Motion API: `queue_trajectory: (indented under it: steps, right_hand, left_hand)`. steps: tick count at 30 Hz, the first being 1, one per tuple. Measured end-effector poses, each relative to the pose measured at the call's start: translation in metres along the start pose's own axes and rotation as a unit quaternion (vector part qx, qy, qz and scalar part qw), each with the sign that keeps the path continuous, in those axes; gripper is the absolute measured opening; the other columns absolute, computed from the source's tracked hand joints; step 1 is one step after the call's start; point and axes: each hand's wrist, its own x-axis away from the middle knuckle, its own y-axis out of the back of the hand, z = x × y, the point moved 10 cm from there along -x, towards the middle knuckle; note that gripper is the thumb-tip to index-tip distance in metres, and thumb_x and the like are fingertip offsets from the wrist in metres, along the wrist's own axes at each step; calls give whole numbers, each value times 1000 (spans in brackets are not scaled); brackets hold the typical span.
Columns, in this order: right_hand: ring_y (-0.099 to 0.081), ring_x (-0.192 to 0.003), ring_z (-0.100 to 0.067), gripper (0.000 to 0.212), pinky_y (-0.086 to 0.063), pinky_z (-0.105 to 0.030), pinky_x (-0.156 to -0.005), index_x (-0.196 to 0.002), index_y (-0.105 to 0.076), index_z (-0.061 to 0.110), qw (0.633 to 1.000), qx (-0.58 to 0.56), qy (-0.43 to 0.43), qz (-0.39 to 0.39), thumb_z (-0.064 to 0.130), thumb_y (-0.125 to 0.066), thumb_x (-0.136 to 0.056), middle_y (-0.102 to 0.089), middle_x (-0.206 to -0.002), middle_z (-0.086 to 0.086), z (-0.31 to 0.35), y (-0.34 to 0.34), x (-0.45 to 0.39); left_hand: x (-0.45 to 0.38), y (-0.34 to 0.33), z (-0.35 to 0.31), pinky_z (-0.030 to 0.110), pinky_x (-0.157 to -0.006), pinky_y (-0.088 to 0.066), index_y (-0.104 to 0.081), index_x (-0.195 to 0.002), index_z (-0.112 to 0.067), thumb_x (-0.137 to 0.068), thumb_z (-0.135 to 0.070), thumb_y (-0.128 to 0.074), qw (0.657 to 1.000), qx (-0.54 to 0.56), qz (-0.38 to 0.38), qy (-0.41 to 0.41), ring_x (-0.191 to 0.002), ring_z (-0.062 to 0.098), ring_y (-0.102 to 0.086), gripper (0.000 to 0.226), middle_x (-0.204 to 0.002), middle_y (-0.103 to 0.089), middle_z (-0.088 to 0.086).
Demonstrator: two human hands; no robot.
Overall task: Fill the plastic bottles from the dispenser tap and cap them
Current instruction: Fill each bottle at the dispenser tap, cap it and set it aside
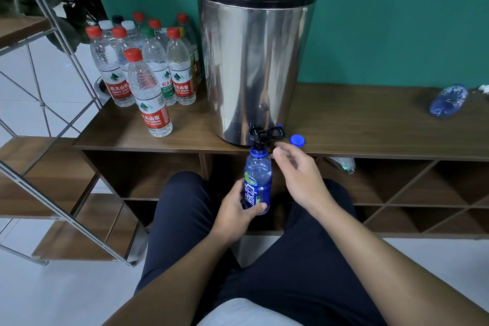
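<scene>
A steel dispenser stands at the front edge of the wooden desk, its black tap overhanging. Capped clear bottles cluster toward the desk's left end. The left hand grips a blue bottle, uncapped, mouth under the tap. The right hand hovers with fingers relaxed, holding nothing, near a blue cap on the front edge.

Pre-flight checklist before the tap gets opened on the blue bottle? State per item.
1. Blue bottle uncapped: ok.
2. Mouth under the tap: ok, right below the spout.
3. Left hand grips the bottle's lower body: ok.
4. Right hand free for the lever: ok, open, holds nothing.
5. Blue cap within reach on the shelf top: ok.
6. Water level in the bottle: cannot tell.
</scene>
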Motion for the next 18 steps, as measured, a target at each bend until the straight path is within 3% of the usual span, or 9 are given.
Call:
queue_trajectory:
  steps: [4,7,10,14,18]
  right_hand:
    - [-74,-101,-5,22,-53,-16,-90,-112,-76,27,1000,19,20,-3,46,-64,-111,-78,-103,11,21,1,-6]
    - [-62,-77,-7,40,-47,-19,-73,-85,-64,18,999,37,36,-13,48,-59,-113,-66,-77,11,34,2,-10]
    - [-49,-69,-15,59,-40,-34,-67,-88,-53,0,997,54,56,-12,53,-52,-114,-55,-74,-18,44,3,-11]
    - [-45,-65,-16,55,-41,-39,-69,-97,-61,-3,998,38,48,-34,49,-51,-115,-50,-65,1,44,6,-16]
    - [-45,-62,-18,56,-42,-42,-67,-93,-63,0,997,34,44,-48,53,-54,-109,-52,-63,5,45,7,-23]
  left_hand:
    - [0,1,-2,21,-104,-55,-59,-150,-21,-93,-3,-89,1000,0,-2,-4,-125,8,-73,67,-134,-77,-11]
    - [0,1,-2,20,-104,-55,-59,-151,-21,-93,-1,-88,1000,0,-3,-4,-126,7,-72,68,-135,-77,-12]
    - [-1,1,-1,20,-104,-55,-58,-152,-20,-92,-1,-89,1000,2,-2,-4,-126,8,-73,70,-136,-77,-11]
    - [-1,2,0,21,-106,-55,-58,-152,-20,-92,-2,-89,1000,-1,-1,-4,-126,7,-73,70,-136,-76,-12]
    - [-2,2,-1,22,-107,-55,-58,-152,-20,-93,0,-88,1000,1,-1,-5,-126,8,-73,69,-136,-77,-12]
